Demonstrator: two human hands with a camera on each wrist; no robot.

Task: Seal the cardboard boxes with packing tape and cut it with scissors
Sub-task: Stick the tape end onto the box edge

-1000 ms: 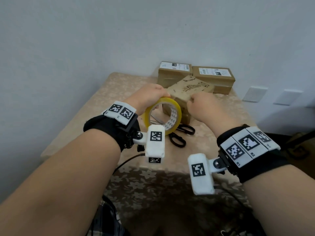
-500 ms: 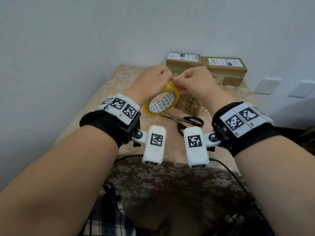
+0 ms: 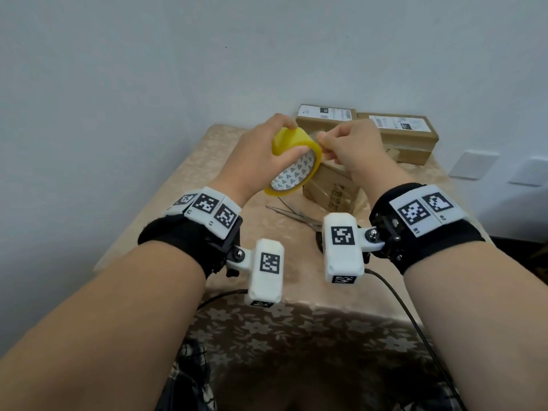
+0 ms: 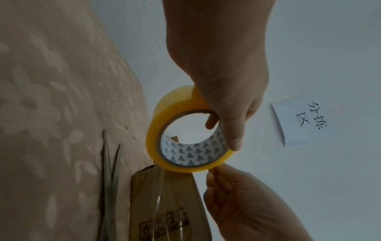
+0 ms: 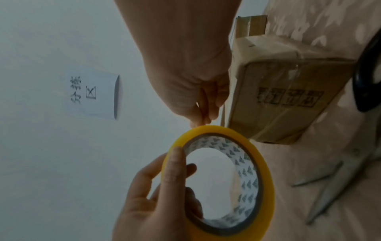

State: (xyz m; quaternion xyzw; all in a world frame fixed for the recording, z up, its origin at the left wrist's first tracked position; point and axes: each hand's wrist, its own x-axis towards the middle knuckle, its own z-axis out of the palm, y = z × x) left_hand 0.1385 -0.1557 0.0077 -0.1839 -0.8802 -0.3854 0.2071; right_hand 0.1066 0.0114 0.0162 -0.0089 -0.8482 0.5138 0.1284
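Observation:
My left hand (image 3: pixel 267 155) holds a yellow roll of packing tape (image 3: pixel 289 140) up above the table, thumb across its rim and fingers through the core. The roll (image 4: pixel 164 114) shows its patterned white core in the left wrist view. My right hand (image 3: pixel 350 146) pinches at the roll's edge with thumb and forefinger (image 5: pixel 203 117), where the tape end lies. A small cardboard box (image 3: pixel 329 188) stands on the table just beneath the roll, with clear tape over its side (image 5: pixel 284 97). Scissors (image 3: pixel 293 216) lie in front of it, blades parted.
Two more cardboard boxes with white labels (image 3: pixel 326 115) (image 3: pixel 397 129) sit at the table's far edge against the wall. The table (image 3: pixel 184 185) wears a beige floral cloth. A paper sign (image 4: pixel 299 120) hangs on the wall. Cables run off the near edge.
Both hands have lifted the roll higher off the table. My right hand left the box and came to the roll's edge, where it now pinches.

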